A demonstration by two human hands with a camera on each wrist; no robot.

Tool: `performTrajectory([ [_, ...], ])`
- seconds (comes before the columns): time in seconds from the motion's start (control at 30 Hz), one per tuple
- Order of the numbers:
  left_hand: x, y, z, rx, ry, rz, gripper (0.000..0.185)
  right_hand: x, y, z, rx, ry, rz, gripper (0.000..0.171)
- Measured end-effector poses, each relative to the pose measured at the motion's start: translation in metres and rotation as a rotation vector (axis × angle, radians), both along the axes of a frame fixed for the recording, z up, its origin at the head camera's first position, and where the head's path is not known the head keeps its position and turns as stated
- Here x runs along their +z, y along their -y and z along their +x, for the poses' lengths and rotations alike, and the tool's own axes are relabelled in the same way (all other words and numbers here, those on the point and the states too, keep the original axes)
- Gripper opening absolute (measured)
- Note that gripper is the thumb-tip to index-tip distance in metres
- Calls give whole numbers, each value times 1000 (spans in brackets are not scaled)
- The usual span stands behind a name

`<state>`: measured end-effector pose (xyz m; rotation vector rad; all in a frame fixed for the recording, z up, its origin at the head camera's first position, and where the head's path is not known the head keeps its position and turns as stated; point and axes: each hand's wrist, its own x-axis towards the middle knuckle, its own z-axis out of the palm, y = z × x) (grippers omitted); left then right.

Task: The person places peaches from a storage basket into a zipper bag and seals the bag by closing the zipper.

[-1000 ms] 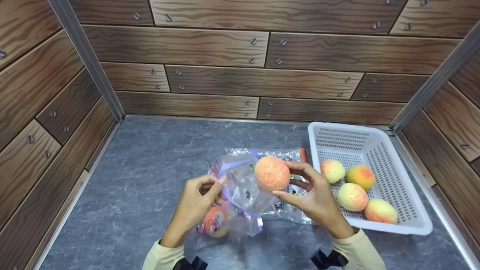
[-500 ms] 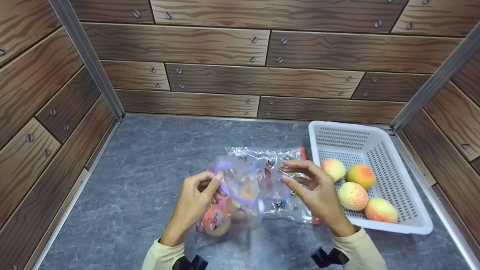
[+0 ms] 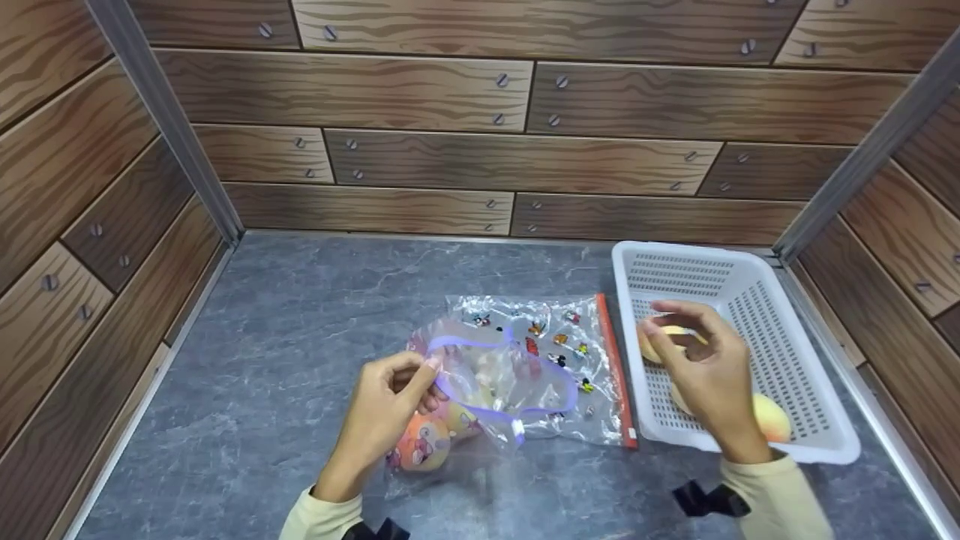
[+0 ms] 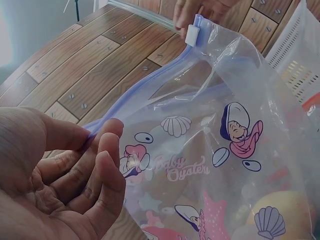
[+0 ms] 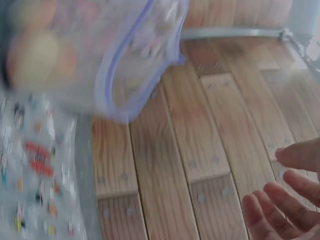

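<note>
Left hand (image 3: 390,401) pinching the purple zip rim of a clear printed zipper bag (image 3: 480,390), mouth held wide above the grey bench (image 3: 300,337), thumb and forefinger clamped on the strip, with peaches (image 3: 421,444) showing through the plastic low in the bag. Right hand (image 3: 709,375) hovering over the white basket (image 3: 750,300) at the bench's right, fingers loosely spread and holding nothing, just above more peaches (image 3: 772,416) lying inside. A second flat bag with a red zip strip (image 3: 559,337) lying between the held bag and the basket.
</note>
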<state>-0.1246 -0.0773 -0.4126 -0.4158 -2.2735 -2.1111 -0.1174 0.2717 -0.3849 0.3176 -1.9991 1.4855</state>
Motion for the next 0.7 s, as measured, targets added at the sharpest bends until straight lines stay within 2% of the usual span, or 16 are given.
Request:
performTrajectory([
  [0.13, -2, 0, 2, 1, 5, -1, 26, -3, -25, 1, -203, 86, 156, 32],
  [0.3, -3, -1, 2, -8, 8, 5, 26, -13, -58, 0, -348, 236, 286, 43],
  [0.5, -3, -1, 2, -10, 14, 10, 26, -29, -87, -2, -413, 426, 539, 63],
  [0.7, -3, -2, 2, -19, 28, 11, 28, -40, -101, -4, -373, 603, 733, 80],
])
